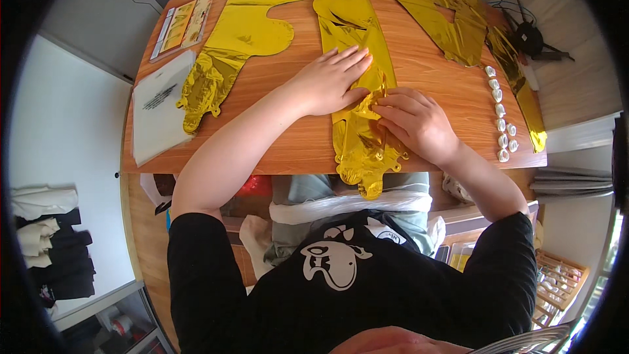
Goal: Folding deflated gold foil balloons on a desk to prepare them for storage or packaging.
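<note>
A flat gold foil balloon [377, 36] lies lengthwise on the table in front of me, its crumpled near end hanging over the front edge. Across its middle my left hand [327, 85] rests flat, fingers stretched out and pointing away. Just to the right, my right hand [419, 121] is closed, its fingertips pinching a fold of the same foil. Creases run through the balloon's near half, and small tabs stick out along its rim. Part of the foil is hidden under both hands.
Other gold balloons lie flat: one at the left [259, 23], one at the far right [426, 6]. A narrow gold foil piece [524, 101] follows the right edge. Small white rolls [500, 111] form a row beside it. Clear plastic sheets [157, 115] and a printed packet [183, 26] sit left.
</note>
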The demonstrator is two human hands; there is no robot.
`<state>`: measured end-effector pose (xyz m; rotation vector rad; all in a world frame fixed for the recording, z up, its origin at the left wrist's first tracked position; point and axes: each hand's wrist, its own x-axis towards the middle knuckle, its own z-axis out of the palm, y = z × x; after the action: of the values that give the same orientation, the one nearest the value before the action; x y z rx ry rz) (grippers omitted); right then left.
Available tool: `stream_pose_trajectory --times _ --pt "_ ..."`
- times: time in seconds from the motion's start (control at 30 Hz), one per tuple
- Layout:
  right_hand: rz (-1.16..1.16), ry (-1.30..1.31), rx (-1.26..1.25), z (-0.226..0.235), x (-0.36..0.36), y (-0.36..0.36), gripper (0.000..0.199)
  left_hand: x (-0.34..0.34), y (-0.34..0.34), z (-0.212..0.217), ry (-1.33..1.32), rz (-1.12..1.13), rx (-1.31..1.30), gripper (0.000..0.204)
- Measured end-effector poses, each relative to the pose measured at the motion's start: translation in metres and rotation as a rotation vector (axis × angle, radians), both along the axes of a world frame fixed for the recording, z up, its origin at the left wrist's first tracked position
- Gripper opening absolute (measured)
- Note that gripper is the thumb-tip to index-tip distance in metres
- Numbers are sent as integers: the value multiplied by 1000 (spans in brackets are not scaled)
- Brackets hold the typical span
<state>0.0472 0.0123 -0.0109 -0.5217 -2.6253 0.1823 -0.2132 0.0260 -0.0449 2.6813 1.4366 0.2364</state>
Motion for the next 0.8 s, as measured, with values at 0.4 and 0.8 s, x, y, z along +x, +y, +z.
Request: stream_pose_trajectory --times 0.4,0.8 --pt "8 62 -314 -7 0 2 24 -1 1 -1 30 -27 13 107" --pt "-247 -158 -233 14 3 5 57 -1 4 -4 33 -18 5 116"
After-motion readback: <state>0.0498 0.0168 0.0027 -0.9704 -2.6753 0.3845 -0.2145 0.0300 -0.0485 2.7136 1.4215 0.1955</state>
